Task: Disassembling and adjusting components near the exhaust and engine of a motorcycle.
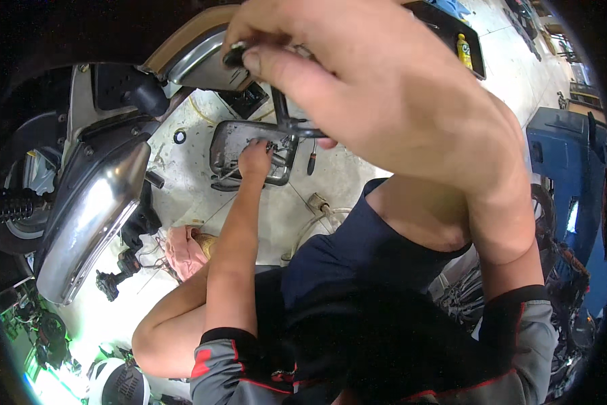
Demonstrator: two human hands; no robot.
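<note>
My right hand [357, 88] is raised large across the upper right of the head view, fingers closed around a dark metal tool [282, 108] with an angled bar, with a small dark piece [234, 55] at its thumb tip. My left hand [254, 160] reaches into a metal tray [219, 138] on the floor, its fingers closed among small dark parts and tools; exactly what they grip is too small to make out. A screwdriver [311, 160] lies just right of the tray, and a small dark ring [180, 136] lies left of it.
A motorcycle with a chrome exhaust [94, 223] fills the left side. A black tray [445, 30] with a yellow bottle [464, 50] is at top right, a blue panel [556, 155] at far right. A pink cloth [182, 253] and a round stool base [320, 212] are near my legs.
</note>
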